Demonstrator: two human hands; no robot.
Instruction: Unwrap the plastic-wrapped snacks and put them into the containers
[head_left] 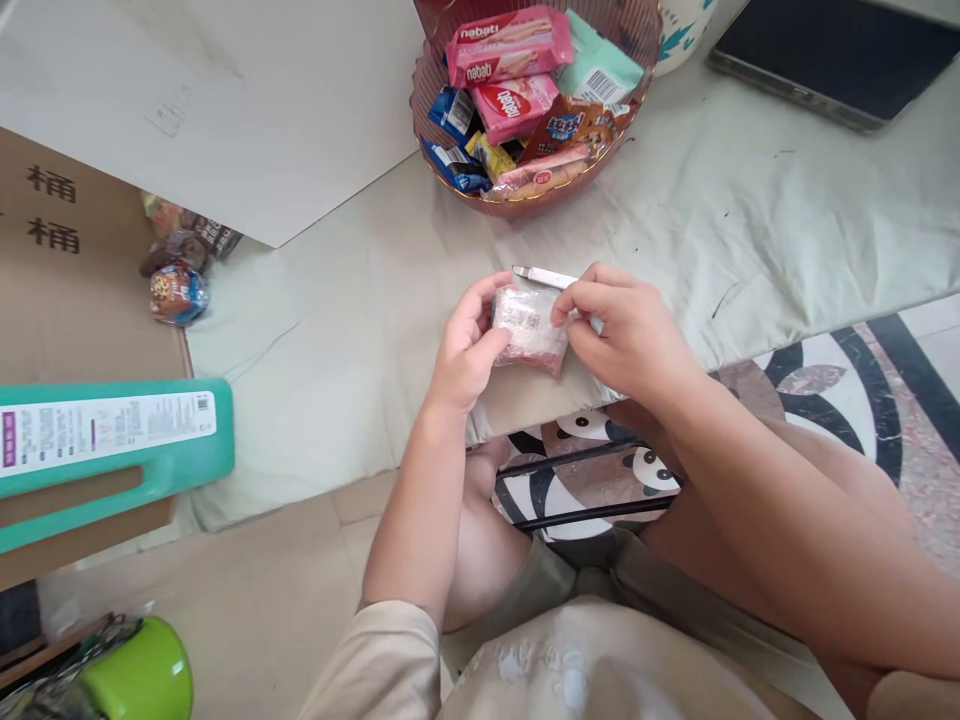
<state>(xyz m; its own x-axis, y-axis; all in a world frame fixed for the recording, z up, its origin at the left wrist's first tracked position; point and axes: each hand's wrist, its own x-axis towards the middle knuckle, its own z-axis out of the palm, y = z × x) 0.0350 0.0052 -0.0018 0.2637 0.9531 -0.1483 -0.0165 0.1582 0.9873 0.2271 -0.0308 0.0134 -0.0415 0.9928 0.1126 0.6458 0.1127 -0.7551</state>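
Note:
A small plastic-wrapped packet [529, 322] with fine print on its pale face and red along its lower edge is held just above the cloth near its front edge. My left hand [472, 335] grips its left side, thumb on the front and fingers behind. My right hand [619, 325] is closed around a slim white utility knife [551, 278], whose dark metal tip points left above the packet's top edge. The right fingertips also touch the packet's right side. The knife's rear end is hidden in the right hand.
A ribbed pink bowl [517, 207] full of wrapped snacks stands ahead. A dark tablet-like device [840, 60] lies at the far right. Left are a white panel [247, 110], bagged snacks [178, 290], a cardboard box [82, 290] and a green handled container [217, 430]. A lime-green bin [154, 670] stands below.

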